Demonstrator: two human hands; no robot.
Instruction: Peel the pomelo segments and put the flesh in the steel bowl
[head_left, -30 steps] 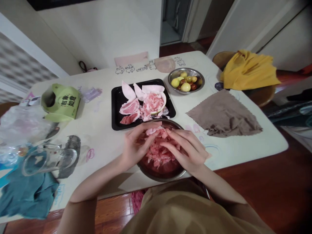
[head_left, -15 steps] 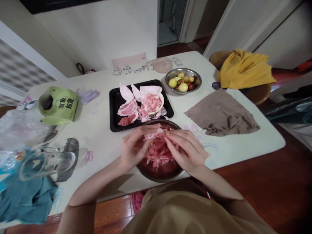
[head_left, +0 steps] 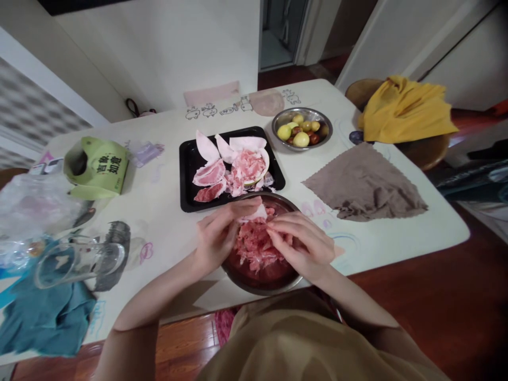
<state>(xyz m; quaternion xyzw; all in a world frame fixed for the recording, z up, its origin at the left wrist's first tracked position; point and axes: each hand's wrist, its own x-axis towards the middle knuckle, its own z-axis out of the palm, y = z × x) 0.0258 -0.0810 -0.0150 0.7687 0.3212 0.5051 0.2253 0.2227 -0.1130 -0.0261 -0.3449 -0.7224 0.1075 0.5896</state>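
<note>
Above a steel bowl [head_left: 260, 288] at the table's front edge, my left hand [head_left: 217, 228] is closed on a pale pink piece of pomelo membrane [head_left: 257, 212]. The fingertips of my right hand [head_left: 304, 241] are pinched together just right of that piece; whatever lies between them is too small to make out. Below both hands, red pomelo pulp [head_left: 257, 246] fills the middle of the bowl. Right behind the bowl is a black tray [head_left: 186, 182] bearing pomelo segments [head_left: 209, 173], curved peel [head_left: 206, 147] and a heap of torn membrane [head_left: 249, 165].
Behind the tray on the right stands a metal bowl of fruit [head_left: 300, 138]. A grey-brown cloth [head_left: 367, 182] lies to the right, near a chair with a yellow cloth [head_left: 408, 111]. On the left are a green carton [head_left: 95, 166], a plastic bag [head_left: 35, 203], a glass pitcher [head_left: 79, 262] and a teal cloth [head_left: 47, 323].
The membrane piece now shows a broader pale face by my left fingers. My right fingertips have shifted slightly down and away from it. The whole view has moved a little.
</note>
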